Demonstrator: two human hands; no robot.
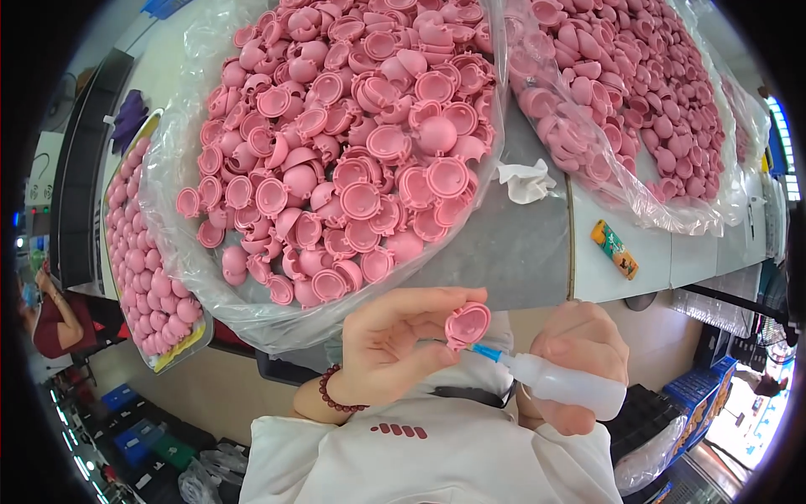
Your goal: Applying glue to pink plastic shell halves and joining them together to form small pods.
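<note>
Pink, small and hollow, a half-shell (468, 323) sits pinched between thumb and fingers of the left hand (390, 340), just off the table's near edge. Curled tight, the right hand (583, 340) grips a whitish squeeze bottle (571, 386), its blue nozzle (485, 351) at the shell's lower rim; I cannot tell whether they touch. Dark red beads (332, 395) circle the left wrist. Beyond lie a clear bag (168, 193) heaped with similar shells (336, 151), a crumpled white tissue (526, 182) and an orange-and-green packet (614, 249) on the grey table (504, 260)
</note>
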